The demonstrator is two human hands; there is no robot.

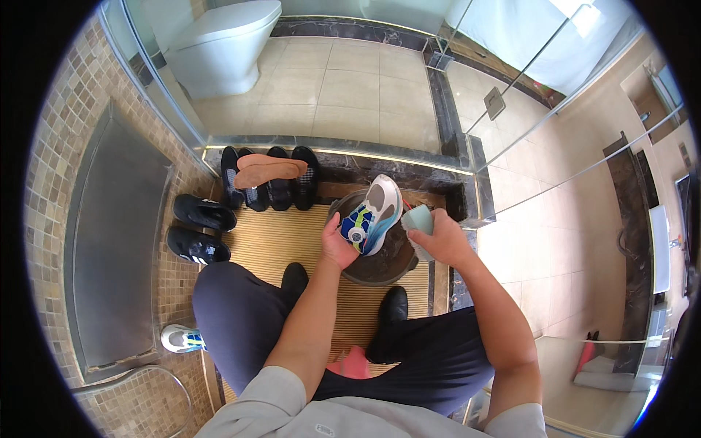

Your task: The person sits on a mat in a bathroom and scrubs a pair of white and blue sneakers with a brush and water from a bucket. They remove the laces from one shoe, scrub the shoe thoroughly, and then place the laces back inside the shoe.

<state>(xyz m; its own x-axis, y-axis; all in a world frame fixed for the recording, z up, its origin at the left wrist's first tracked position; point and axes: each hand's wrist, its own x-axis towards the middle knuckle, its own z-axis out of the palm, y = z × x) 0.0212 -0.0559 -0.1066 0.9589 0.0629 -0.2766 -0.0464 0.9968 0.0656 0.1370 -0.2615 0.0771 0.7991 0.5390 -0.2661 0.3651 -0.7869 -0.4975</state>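
Note:
My left hand point(337, 245) is closed round the side of a white, grey and blue sneaker point(381, 208) with yellow-green trim and a round dial. The sneaker is tilted over a dark round basin point(376, 272) that stands between my feet. In my right hand point(448, 241) is a pale green scrub brush point(417, 218), gripped by its back with the bristles downward. The brush is just right of the sneaker; I cannot tell whether they touch. What lies in the bottom of the basin is mostly hidden by the sneaker and my hands.
Black shoes point(304, 179) line the far ledge, with orange-brown insoles point(270, 171) lying across them. Another black pair point(198, 245) sits by the left wall. A similar sneaker point(179, 338) is beside my left knee. A red seat point(352, 363) is beneath me. Glass panels point(504, 157) enclose the space.

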